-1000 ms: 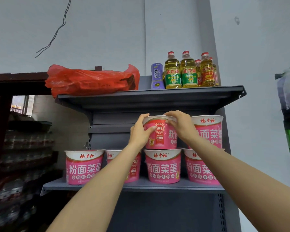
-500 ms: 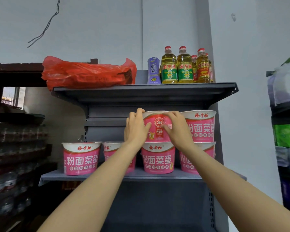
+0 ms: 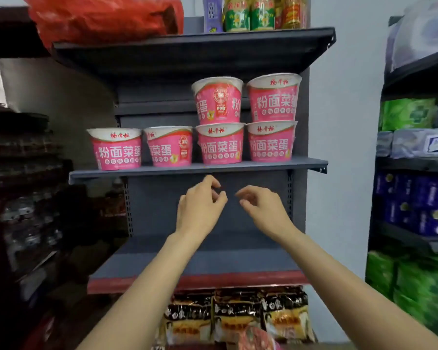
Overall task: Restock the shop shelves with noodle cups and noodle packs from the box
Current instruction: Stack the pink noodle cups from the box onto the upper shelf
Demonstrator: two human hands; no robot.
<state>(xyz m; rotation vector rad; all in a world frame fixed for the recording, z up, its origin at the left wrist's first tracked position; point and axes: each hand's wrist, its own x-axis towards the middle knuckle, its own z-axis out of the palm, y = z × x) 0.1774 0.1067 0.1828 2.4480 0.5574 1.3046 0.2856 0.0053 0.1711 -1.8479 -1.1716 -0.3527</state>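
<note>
In the head view, six pink noodle cups with white rims and white Chinese lettering stood on the grey middle shelf [image 3: 311, 163] in the upper half of the frame. Four sat in a row along the shelf, and two more were stacked on the two at the right. The upper left stacked cup [image 3: 217, 100] was turned so that a round red seal faced out, beside the upper right stacked cup [image 3: 273, 97]. Noodle packs [image 3: 235, 317] in dark and yellow wrappers filled the lower shelf at the bottom centre.

The left hand [image 3: 200, 205] and the right hand [image 3: 262, 208] hung just below the middle shelf edge, near each other but apart, fingers loosely curled and holding nothing.

The oil bottles [image 3: 250, 13] and the red plastic bag [image 3: 104, 16] on the top shelf were cut off by the upper edge. The racks at the far left were dark and blurred, and the green and purple packages at the right were smeared. The box was not in view.

Half a second before, both hands had clasped the upper left stacked cup; they had since let go and dropped below the shelf, and the view had tilted down.
</note>
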